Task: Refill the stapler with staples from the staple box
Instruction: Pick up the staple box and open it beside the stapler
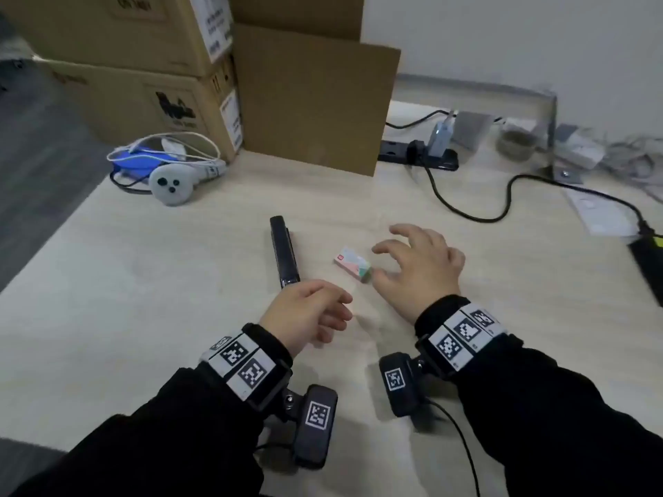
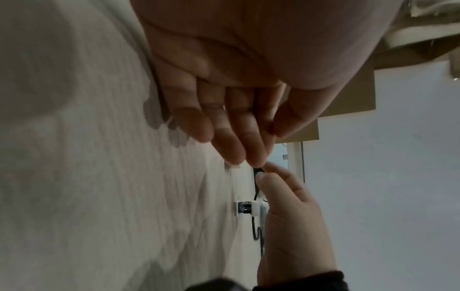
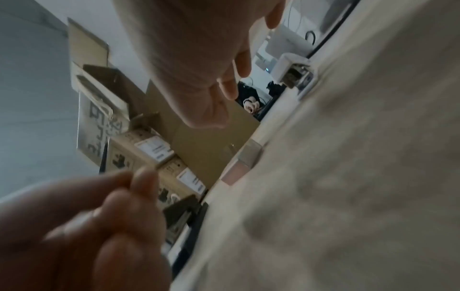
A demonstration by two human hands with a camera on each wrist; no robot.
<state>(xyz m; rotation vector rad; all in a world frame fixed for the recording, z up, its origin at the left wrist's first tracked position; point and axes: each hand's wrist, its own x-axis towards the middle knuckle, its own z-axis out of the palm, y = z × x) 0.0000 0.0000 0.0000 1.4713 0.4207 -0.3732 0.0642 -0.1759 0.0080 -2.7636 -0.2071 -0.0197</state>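
Stapler (image 1: 284, 251) lies shut on the table (image 1: 143, 281), just beyond my left hand (image 1: 305, 315) (loosely curled, empty). My right hand (image 1: 419, 263) spreads its fingers (image 1: 385, 248) wide beside the staple box (image 1: 352, 263), ready to take it, I'd judge.

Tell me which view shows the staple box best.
The head view: the staple box lies whole on the table, between the stapler and the right hand. The right wrist view shows it blurred, edge-on. I cannot make it out in the left wrist view.
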